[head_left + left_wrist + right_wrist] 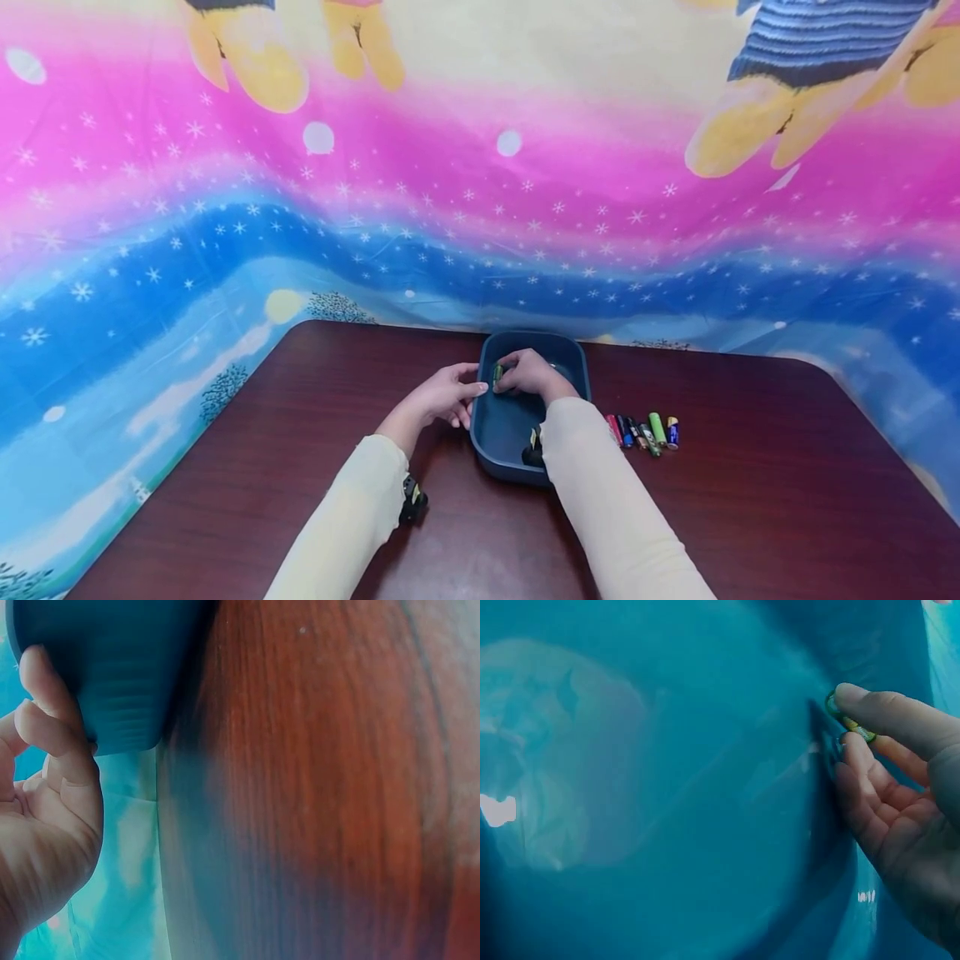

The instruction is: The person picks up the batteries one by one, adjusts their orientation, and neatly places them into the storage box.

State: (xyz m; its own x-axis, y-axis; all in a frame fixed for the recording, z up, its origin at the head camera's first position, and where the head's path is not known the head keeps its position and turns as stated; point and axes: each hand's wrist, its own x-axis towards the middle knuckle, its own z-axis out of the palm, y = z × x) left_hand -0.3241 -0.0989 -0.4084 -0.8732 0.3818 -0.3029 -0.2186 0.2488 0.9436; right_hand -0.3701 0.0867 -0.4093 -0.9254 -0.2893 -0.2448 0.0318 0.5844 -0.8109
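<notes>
A dark blue-grey plastic bin (pixel 510 429) stands on the table, its open top facing up. Inside it, near the left wall, my right hand (pixel 528 372) pinches a small green battery (pixel 853 727) between thumb and fingertips. At the bin's left side, my left hand (pixel 442 395) holds the rim, thumb over the edge and fingers against the outer wall (pixel 124 690). Several loose batteries (pixel 657 427) in red, blue, green and dark colours lie in a row to the right of the bin. My right forearm hides part of the bin's interior.
A dark reddish-brown wooden table (pixel 787 483) bears everything. Behind and beside it hangs a colourful printed cloth (pixel 465 217). Black wrist cameras (pixel 412 500) are strapped to both forearms, the right one over the bin.
</notes>
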